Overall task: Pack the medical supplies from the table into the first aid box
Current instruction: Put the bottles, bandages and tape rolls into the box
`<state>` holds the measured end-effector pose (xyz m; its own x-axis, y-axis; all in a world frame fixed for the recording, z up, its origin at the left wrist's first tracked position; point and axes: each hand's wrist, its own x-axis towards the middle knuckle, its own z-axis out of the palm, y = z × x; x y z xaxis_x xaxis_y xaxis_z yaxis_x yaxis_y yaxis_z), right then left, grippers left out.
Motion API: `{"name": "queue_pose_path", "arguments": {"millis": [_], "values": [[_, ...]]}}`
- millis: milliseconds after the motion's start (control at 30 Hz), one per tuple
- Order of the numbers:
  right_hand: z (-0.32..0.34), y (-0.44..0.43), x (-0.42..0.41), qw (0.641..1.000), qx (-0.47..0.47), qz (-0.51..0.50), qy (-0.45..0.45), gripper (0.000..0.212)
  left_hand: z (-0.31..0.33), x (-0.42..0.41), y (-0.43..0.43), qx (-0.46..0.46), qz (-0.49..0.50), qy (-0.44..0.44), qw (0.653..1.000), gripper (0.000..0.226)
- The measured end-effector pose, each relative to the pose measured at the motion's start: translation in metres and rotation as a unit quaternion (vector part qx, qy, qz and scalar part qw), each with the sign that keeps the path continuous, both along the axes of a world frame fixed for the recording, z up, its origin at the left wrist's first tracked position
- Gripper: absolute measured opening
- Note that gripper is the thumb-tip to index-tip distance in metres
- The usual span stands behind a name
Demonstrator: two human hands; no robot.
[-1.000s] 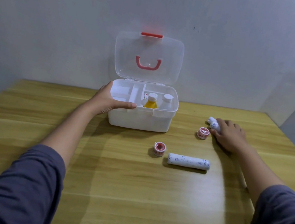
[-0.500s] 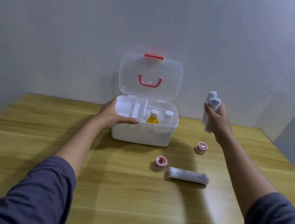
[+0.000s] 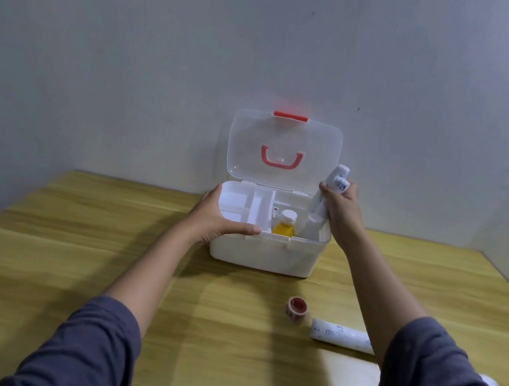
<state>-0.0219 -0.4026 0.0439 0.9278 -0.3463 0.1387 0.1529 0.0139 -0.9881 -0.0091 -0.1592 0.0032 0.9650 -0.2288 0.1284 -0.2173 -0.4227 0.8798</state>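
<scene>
The white first aid box (image 3: 264, 255) stands open at the back of the wooden table, its clear lid (image 3: 282, 150) upright with a red handle. Inside are a yellow bottle (image 3: 284, 225) with a white cap, a white bottle (image 3: 311, 225) and a white tray insert (image 3: 244, 206). My left hand (image 3: 220, 217) grips the box's front left rim. My right hand (image 3: 343, 212) holds two white bandage rolls (image 3: 332, 186) upright over the box's right end, their lower ends inside it. On the table lie a red tape roll (image 3: 296, 309) and another white bandage roll (image 3: 340, 335).
The box stands close to a grey wall (image 3: 168, 58). The table (image 3: 217, 356) reaches to the bottom of the view. A wall corner rises at the far right. My right sleeve hides part of the table's right side.
My right hand picked the two bandage rolls off the table, lifted them and carried them left over the box's right end. The left hand has stayed on the box rim.
</scene>
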Motion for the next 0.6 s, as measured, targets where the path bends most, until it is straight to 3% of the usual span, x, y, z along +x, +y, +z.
{"name": "queue_pose_path", "arguments": {"millis": [233,333,533,600], "values": [[-0.01,-0.004,0.004,0.976,-0.214,0.001,0.042,0.031,-0.002,0.002,0.0,0.007,0.004,-0.004,1.0,0.127],[-0.009,-0.011,0.003,0.945,-0.316,-0.006,0.087,0.035,0.0,0.001,0.0,0.01,0.003,-0.003,1.0,0.129],[0.007,-0.014,-0.006,0.904,-0.417,0.041,0.085,0.016,0.003,-0.002,0.0,0.018,0.005,0.001,1.0,0.128],[0.013,-0.018,-0.01,0.891,-0.444,0.053,0.078,0.019,0.003,-0.002,0.0,0.018,0.004,0.005,1.0,0.13]]}}
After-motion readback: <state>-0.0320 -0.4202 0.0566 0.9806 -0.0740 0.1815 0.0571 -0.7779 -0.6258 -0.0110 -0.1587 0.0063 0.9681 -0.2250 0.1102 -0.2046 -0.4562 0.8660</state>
